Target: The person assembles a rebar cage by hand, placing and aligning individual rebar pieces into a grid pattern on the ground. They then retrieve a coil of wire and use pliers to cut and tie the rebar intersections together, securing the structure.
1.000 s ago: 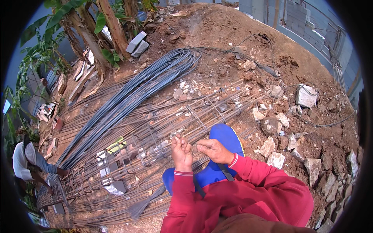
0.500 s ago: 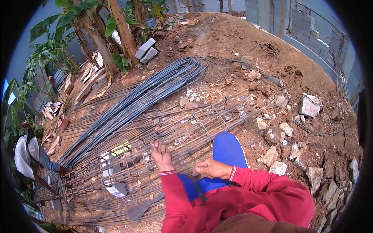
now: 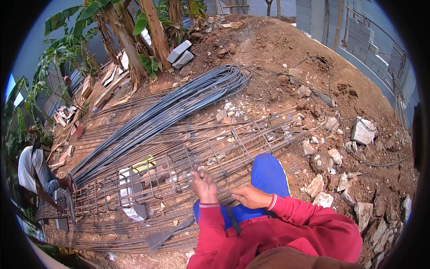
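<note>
My left hand (image 3: 204,185) is raised over the near side of a long rebar cage (image 3: 224,169), its fingers curled. Their tips meet near the lower end of a square stirrup (image 3: 189,157). Whether they grip it or a thin wire does not show. To its right, my right hand (image 3: 251,196) is closed in front of my blue-clad knee, thumb along the top. Anything between its fingers is too small to make out. Stirrups cross the long bars at intervals, and the cage's left part rests by grey blocks (image 3: 130,186).
A bent bundle of dark rebar (image 3: 179,101) lies beyond the cage. At the far left another person (image 3: 32,168) bends over the cage's end. Broken rocks (image 3: 321,161) cover the right side. Wire strands (image 3: 163,237) lie on loose bars at the near left. Banana plants (image 3: 156,36) stand behind.
The view has shifted a little, moving the scene rightward. My left hand has moved right, closer to my right hand. Both hands stay closed. The other person's leg has shifted.
</note>
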Demonstrator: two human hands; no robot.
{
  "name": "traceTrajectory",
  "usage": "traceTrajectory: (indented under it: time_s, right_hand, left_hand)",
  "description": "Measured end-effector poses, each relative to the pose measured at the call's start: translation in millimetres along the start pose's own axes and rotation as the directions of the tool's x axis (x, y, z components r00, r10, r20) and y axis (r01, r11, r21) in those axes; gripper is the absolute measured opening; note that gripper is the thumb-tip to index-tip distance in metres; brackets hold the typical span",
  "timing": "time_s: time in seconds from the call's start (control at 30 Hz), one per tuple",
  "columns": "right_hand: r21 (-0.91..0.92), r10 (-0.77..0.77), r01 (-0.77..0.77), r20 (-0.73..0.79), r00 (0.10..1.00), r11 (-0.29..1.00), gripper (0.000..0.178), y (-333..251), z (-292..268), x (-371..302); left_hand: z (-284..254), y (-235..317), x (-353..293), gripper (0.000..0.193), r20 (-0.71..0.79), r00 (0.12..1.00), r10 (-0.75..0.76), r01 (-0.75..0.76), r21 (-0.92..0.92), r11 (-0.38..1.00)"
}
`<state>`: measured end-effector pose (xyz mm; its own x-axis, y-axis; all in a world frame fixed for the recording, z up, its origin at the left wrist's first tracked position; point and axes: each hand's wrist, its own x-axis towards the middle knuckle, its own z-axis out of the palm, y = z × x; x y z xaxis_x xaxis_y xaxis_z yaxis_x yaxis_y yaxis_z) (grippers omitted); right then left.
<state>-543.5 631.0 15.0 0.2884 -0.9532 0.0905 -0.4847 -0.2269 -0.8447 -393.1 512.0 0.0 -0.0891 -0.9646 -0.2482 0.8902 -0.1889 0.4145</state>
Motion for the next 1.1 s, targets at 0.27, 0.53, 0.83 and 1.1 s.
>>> traceTrajectory:
  time_s: [0.27,0.53,0.83,1.1]
  right_hand:
    - [0.048,-0.011,0.009,0.048,0.999,0.999,0.019,-48,-12,7]
    - [-0.088,0.09,-0.101,-0.124,0.988,0.991,0.018,-18,-19,10]
    - [0.387,0.308,-0.244,-0.111,0.945,0.889,0.02,35,23,33]
    - [-0.097,0.03,-0.068,-0.354,0.935,0.993,0.022,1,33,-4]
  left_hand:
    - [23,1,11,0.019,0.297,0.954,-0.048,0.051,-0.004,0.999]
    - [-5,10,26,0.019,0.343,0.927,-0.15,0.207,-0.136,0.969]
    - [-3,-25,-29,0.034,0.105,0.977,-0.186,0.133,0.385,0.914]
    - [-19,32,23,0.028,0.033,0.999,0.043,-0.04,-0.101,0.994]
